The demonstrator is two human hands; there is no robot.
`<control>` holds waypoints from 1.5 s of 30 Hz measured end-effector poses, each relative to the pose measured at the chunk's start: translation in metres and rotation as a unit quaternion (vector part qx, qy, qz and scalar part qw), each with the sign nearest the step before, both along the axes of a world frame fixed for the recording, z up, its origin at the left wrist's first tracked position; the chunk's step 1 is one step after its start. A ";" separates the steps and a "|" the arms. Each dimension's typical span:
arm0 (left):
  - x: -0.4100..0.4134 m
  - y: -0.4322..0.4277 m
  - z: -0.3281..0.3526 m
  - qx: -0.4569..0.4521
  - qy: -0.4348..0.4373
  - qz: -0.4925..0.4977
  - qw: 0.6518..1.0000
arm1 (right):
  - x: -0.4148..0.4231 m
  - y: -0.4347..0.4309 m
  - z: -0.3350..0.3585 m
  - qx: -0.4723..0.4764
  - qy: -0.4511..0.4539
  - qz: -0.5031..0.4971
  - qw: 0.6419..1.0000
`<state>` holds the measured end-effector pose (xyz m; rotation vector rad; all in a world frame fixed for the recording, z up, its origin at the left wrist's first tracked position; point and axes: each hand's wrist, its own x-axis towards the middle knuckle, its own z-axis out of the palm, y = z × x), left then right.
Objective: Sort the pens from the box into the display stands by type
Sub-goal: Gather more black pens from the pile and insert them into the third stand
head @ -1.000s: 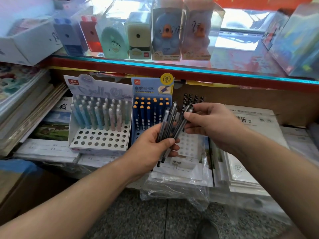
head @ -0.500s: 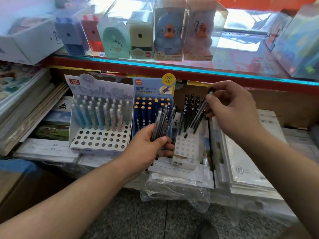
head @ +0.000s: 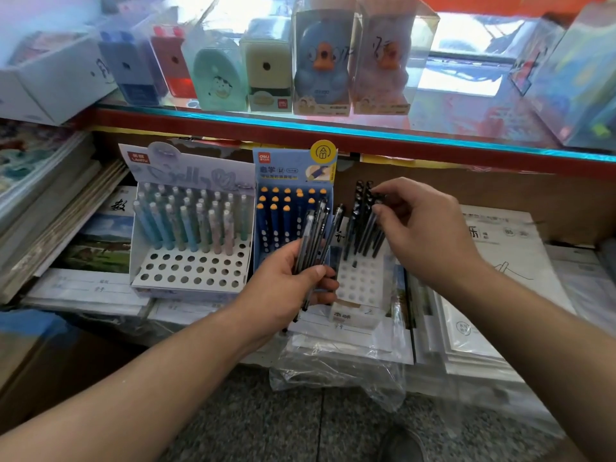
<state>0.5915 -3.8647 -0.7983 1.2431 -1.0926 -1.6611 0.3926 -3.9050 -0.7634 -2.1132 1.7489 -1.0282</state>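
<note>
My left hand (head: 286, 288) grips a bundle of dark pens (head: 315, 238), tips pointing up, in front of the blue stand. My right hand (head: 423, 225) pinches the top of a black pen (head: 368, 231) that stands in the white stand (head: 361, 281) with several other black pens. The blue stand (head: 293, 181) holds blue pens with orange tips. To its left, a white stand (head: 190, 271) carries pastel pens in its back rows, with its front holes bare.
Stacks of notebooks (head: 493, 295) and plastic-wrapped paper (head: 346, 368) lie under and around the stands. A glass counter edge (head: 333, 128) runs above, with boxed pencil sharpeners (head: 320, 61) on it. Books are stacked at the left (head: 43, 201). Stone floor shows below.
My right hand carried black pens from the bundle up and right, then lowered them into the white stand. My left hand stayed nearly still with the bundle.
</note>
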 end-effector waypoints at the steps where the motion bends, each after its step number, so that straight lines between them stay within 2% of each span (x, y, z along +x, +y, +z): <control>1: 0.000 0.000 0.000 0.000 0.000 0.001 1.000 | 0.000 0.000 0.000 -0.002 0.000 -0.002 1.000; 12: -0.001 0.001 0.002 -0.004 0.001 -0.008 1.000 | -0.002 -0.002 -0.001 -0.008 -0.004 -0.017 1.000; 18: -0.003 0.000 0.000 0.000 0.000 -0.006 1.000 | 0.001 0.002 0.001 -0.020 0.040 0.016 0.999; 27: -0.004 -0.001 -0.001 -0.011 0.011 0.000 1.000 | 0.003 -0.002 -0.009 -0.001 0.161 0.023 0.987; 31: -0.003 0.000 0.000 -0.029 0.042 -0.017 0.999 | 0.007 0.004 0.000 -0.018 0.052 0.005 0.998; 34: -0.004 0.001 0.001 -0.044 0.056 -0.049 0.996 | 0.010 0.007 0.008 0.056 -0.096 -0.005 0.994; 37: -0.007 0.004 0.001 -0.041 0.059 -0.079 0.994 | 0.009 0.010 0.014 0.170 -0.243 0.015 0.955; 39: -0.009 0.006 0.000 -0.030 0.063 -0.072 0.995 | 0.002 0.012 0.020 0.206 -0.319 0.026 0.925; 41: -0.008 0.004 -0.001 -0.016 0.063 -0.044 0.997 | -0.009 0.010 0.026 0.190 -0.342 0.000 0.920; 45: -0.003 0.002 -0.001 -0.011 0.040 -0.015 0.999 | -0.026 0.006 0.026 0.080 -0.247 -0.081 0.962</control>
